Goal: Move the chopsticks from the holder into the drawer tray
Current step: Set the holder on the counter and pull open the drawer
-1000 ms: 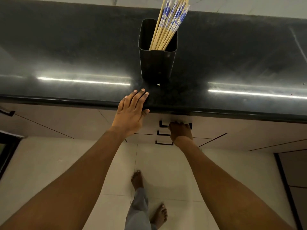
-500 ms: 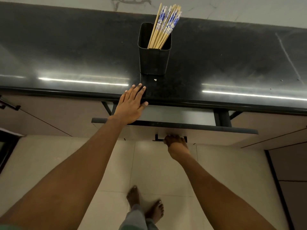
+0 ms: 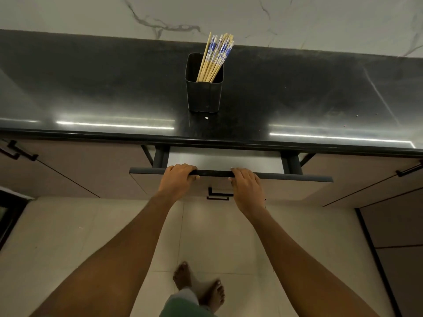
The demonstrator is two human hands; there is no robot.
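Several bamboo chopsticks [image 3: 215, 57] with blue-and-white tops stand in a black rectangular holder [image 3: 203, 94] on the black countertop [image 3: 91, 88]. Below the counter edge a drawer [image 3: 297, 178] is pulled partly out, showing a strip of its pale inside [image 3: 224, 160]; no tray detail is visible. My left hand [image 3: 178, 179] and my right hand [image 3: 246, 186] both grip the dark top rim of the drawer front, fingers curled over it, either side of the middle.
A second drawer's black handle [image 3: 219, 195] shows below the drawer front. Cabinet doors with black handles [image 3: 19, 152] flank the drawer. A marble wall [image 3: 206, 17] rises behind the counter. My bare feet [image 3: 199, 284] stand on the tiled floor.
The drawer has slid further out. My left hand left the counter edge and my right hand left the drawer handle; both now hold the drawer's top rim.
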